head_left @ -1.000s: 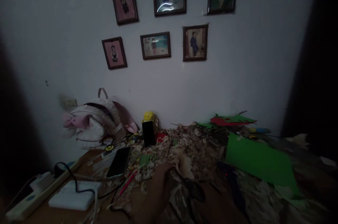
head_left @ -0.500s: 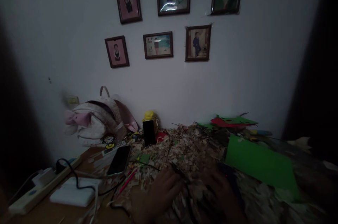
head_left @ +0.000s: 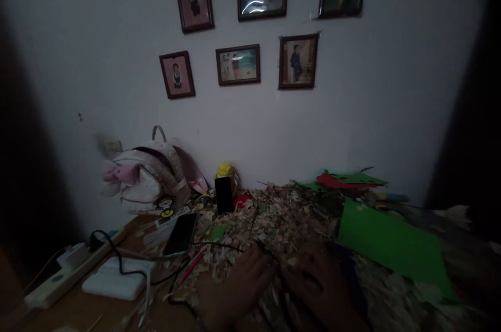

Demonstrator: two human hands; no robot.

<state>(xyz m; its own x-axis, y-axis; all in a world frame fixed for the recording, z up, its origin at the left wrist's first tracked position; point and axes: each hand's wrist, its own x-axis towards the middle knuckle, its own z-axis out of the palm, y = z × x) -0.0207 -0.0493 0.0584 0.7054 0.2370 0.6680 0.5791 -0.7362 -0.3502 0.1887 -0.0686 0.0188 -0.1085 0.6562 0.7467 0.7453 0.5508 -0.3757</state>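
Observation:
The light is dim, so details at the fingers are hard to see. My left hand (head_left: 250, 281) rests low on the heap of pale paper-like scraps (head_left: 270, 217), its fingers pressed together and bent. A dark thin piece (head_left: 264, 247) shows just beyond its fingertips. To the right, my right hand (head_left: 319, 282) is curled, with a gap between thumb and forefinger and the fingertips pointing left. Dark strands run down between the hands. What either hand grips is hidden. A dark blue item (head_left: 348, 269) lies against the right hand's outer side.
A green sheet (head_left: 391, 248) lies right. At left are a phone (head_left: 180, 234), pink pen (head_left: 192, 265), white power bank (head_left: 113, 280), power strip (head_left: 50, 287) and black cable (head_left: 117, 259). A second phone (head_left: 224, 196) stands before a yellow item (head_left: 225, 169); a backpack (head_left: 141, 178) leans behind.
The whole view has shifted slightly, with things appearing a little further right. My right hand's fingers have moved slightly and look less blurred. My left hand stays nearly in place.

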